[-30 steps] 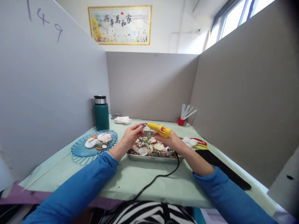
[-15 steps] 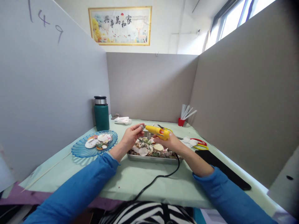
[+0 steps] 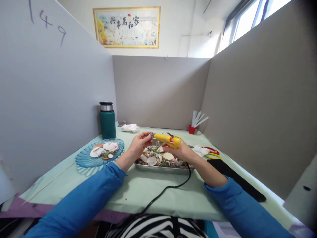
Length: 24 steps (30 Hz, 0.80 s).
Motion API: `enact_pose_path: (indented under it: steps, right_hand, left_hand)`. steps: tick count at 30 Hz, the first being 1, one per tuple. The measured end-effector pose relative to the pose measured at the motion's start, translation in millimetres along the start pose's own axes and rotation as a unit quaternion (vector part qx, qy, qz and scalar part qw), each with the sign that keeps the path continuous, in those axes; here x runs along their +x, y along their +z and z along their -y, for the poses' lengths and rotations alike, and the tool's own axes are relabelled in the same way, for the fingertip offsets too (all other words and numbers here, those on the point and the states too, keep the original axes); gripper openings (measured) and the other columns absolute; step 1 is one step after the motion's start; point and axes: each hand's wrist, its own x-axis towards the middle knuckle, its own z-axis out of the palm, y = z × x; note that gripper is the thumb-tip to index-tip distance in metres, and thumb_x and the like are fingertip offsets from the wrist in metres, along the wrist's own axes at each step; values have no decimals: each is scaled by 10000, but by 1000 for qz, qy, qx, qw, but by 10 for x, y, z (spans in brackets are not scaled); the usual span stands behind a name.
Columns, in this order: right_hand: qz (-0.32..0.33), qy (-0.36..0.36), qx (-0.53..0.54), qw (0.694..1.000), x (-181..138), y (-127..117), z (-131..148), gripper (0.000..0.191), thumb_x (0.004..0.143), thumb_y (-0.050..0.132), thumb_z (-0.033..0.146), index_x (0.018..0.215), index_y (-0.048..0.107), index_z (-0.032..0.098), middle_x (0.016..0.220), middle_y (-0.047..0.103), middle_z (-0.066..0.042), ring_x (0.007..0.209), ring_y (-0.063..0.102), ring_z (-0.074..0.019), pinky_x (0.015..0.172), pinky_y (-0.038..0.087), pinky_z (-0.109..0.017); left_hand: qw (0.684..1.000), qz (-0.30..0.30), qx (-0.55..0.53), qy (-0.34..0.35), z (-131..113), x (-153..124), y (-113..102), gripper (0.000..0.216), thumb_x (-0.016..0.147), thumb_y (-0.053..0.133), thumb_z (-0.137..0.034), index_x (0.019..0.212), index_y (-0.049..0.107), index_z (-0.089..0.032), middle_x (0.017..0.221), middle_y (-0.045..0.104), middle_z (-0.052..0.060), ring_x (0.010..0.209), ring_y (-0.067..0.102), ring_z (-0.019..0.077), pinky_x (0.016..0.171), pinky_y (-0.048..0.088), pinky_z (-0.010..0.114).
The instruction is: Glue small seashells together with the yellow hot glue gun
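The black cord [image 3: 168, 188] trails over the green worktop [image 3: 138, 198] up to the right hand [image 3: 180, 151], which is closed around the yellow glue gun [image 3: 167, 140] above the metal tray [image 3: 160, 168] of shells. The left hand [image 3: 139, 144] pinches a small shell [image 3: 151, 135] in its fingertips. A second ago the gun's nozzle stood slightly apart from that shell; now it has edged left and meets it. Farther off, the blue plate [image 3: 81, 162], green flask [image 3: 107, 122] and red cup [image 3: 191, 129] are unmoved.

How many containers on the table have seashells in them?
2: the blue plate at left, and the metal tray at centre, beneath the yellow glue gun. No others visible.
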Motion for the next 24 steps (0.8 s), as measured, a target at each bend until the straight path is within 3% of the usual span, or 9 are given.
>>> enact_pose_path:
  steps: [9,18,24]
  right_hand:
    - [26,-1,46,999,-33,-40,107,250,726,627,361,865,649,154,664,581,5,467,434,-69,383,365,-169]
    - [20,9,45,999,-70,-62,190,239,716,626,362,838,632,157,598,534,31,453,426,-68,387,340,-178]
    - [28,14,47,998,-82,-57,214,235,712,628,356,825,626,150,602,524,29,458,418,-70,382,327,-180]
  left_hand:
    - [1000,9,6,1,-34,-3,1,313,633,769,-221,915,692,-108,975,676,83,588,550,56,604,483,196]
    - [999,13,32,1,-16,6,5,323,613,784,-248,898,715,-114,773,673,50,561,549,73,567,460,205]
    - [1000,13,26,1,-31,-1,-9,311,635,768,-255,912,715,-126,958,678,77,574,542,57,594,467,203]
